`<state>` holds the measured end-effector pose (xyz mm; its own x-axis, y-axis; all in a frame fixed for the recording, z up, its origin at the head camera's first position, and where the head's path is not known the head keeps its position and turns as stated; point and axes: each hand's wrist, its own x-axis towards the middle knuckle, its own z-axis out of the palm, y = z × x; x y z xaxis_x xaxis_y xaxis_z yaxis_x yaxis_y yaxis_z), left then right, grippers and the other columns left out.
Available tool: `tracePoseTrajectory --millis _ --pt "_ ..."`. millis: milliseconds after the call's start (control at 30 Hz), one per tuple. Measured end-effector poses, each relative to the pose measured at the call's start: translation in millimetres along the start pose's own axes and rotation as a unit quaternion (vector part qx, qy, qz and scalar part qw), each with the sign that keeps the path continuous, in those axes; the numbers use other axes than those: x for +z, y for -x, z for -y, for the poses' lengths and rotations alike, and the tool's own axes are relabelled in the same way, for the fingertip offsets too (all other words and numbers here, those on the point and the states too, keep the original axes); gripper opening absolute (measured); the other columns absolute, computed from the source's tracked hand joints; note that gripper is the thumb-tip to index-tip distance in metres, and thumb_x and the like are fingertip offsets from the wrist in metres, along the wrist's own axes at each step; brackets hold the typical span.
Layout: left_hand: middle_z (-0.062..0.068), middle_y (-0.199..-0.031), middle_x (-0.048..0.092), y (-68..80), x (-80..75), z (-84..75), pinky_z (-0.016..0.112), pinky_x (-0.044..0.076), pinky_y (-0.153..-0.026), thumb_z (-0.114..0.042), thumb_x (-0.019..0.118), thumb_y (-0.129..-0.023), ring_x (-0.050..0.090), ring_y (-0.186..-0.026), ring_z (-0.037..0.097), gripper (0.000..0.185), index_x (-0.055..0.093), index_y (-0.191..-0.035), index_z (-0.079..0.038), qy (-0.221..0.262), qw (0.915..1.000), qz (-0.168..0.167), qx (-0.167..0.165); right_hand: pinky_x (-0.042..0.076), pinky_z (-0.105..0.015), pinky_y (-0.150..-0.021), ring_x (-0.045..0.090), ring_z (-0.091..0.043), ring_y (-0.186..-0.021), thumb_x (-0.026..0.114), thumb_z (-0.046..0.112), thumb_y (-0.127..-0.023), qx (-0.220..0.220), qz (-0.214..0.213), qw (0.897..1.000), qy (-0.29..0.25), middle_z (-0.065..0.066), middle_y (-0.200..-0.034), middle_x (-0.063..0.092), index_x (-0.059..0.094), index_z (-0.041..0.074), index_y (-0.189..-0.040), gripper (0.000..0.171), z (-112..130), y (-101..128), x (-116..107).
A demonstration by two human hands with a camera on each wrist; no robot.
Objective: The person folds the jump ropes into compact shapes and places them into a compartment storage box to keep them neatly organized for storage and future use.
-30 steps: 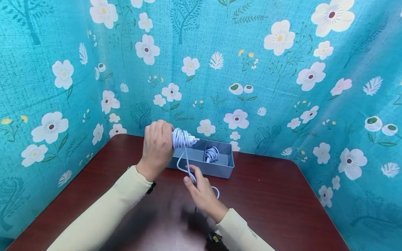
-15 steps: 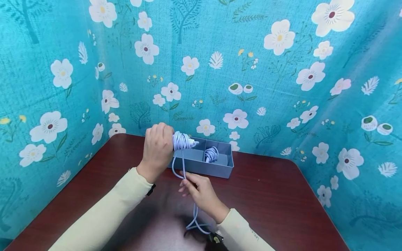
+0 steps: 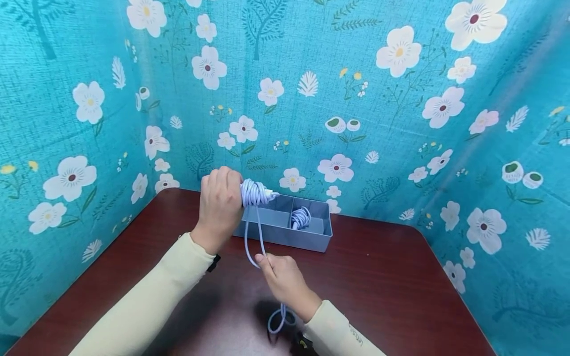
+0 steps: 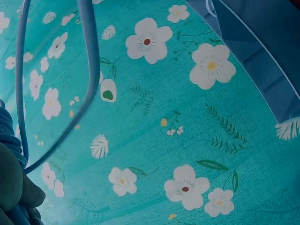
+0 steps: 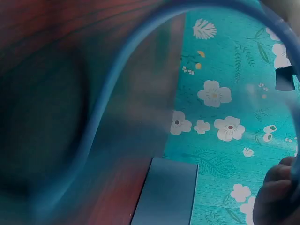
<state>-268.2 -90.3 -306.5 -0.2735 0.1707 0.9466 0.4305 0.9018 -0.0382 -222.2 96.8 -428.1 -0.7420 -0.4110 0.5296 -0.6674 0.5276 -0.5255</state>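
Note:
My left hand [image 3: 220,207] grips a wound bundle of pale lavender cable [image 3: 254,194] above the grey box, with a white end piece [image 3: 269,194] sticking out to the right. Two strands hang from the coils to my right hand [image 3: 287,279], whose thumb and fingers pinch the cable. Below that hand, the loose tail [image 3: 277,324] curls near the tabletop. At the left edge of the left wrist view, fingers [image 4: 32,192] curl below the coils [image 4: 7,133]. In the right wrist view, a blurred cable loop [image 5: 112,77] arcs across, with curled fingers [image 5: 274,192] at lower right.
The grey divided box [image 3: 285,240] stands toward the back of the dark red wooden table [image 3: 378,277]. A second coiled cable [image 3: 301,218] lies in it beside the divider. Blue flowered cloth [image 3: 311,99] hangs behind and on both sides.
My right hand has moved downward along the cable, and the hanging strands between the hands have grown longer. The loose tail has shifted under the right hand. My left hand stays nearly in place.

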Motion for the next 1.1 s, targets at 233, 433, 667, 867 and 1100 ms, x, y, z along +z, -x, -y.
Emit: tracePoseTrajectory --millis 233,433,667,867,1100 --pt "0.015 -0.074 0.044 -0.1 -0.2 11.9 0.041 0.033 -0.056 0.005 0.059 -0.084 0.042 -0.063 0.029 0.009 0.051 -0.083 0.002 -0.03 0.9993 0.018 -0.01 0.032 -0.017 -0.045 0.039 -0.002 -0.052 0.058 0.024 -0.098 -0.028 -0.061 0.998 0.015 0.011 -0.06 0.042 0.052 0.016 -0.068 0.031 -2 4 0" --pt "0.015 -0.074 0.044 -0.9 2.9 18.8 0.043 0.033 -0.056 0.007 0.053 -0.084 0.042 -0.063 0.03 0.007 0.05 -0.082 0.001 -0.033 0.9993 0.011 -0.015 0.051 -0.022 -0.061 0.064 -0.003 -0.068 0.059 0.019 -0.097 0.038 0.106 0.987 -0.117 0.002 -0.079 0.07 0.047 0.006 -0.142 0.049 4 5 -7" --pt "0.014 -0.072 0.042 3.3 7.0 18.9 0.041 0.031 -0.055 0.007 0.05 -0.086 0.04 -0.061 0.029 0.008 0.048 -0.081 0.0 -0.039 0.9988 0.027 -0.004 0.052 -0.023 -0.071 0.066 -0.001 -0.085 0.072 0.013 -0.087 0.074 0.178 0.968 -0.159 0.006 -0.095 0.073 0.074 0.014 -0.106 0.019 9 -3 -15" --pt "0.014 -0.071 0.042 4.5 9.8 24.0 0.041 0.032 -0.055 0.007 0.052 -0.084 0.041 -0.061 0.029 0.009 0.048 -0.081 0.0 -0.053 0.9985 0.006 0.003 0.056 -0.034 -0.063 0.068 -0.018 -0.076 0.064 0.0 -0.091 0.059 0.194 0.948 -0.246 -0.011 -0.089 0.07 0.062 0.005 -0.11 0.02 17 2 -17" --pt "0.013 -0.068 0.04 10.1 23.8 34.0 0.039 0.031 -0.053 0.007 0.05 -0.086 0.039 -0.058 0.027 0.011 0.048 -0.078 0.0 -0.075 0.9969 0.02 0.013 0.043 -0.022 -0.056 0.049 -0.006 -0.065 0.059 -0.003 -0.089 0.008 0.101 0.98 -0.169 0.003 -0.079 0.054 0.05 0.012 -0.098 0.02 30 9 -25"
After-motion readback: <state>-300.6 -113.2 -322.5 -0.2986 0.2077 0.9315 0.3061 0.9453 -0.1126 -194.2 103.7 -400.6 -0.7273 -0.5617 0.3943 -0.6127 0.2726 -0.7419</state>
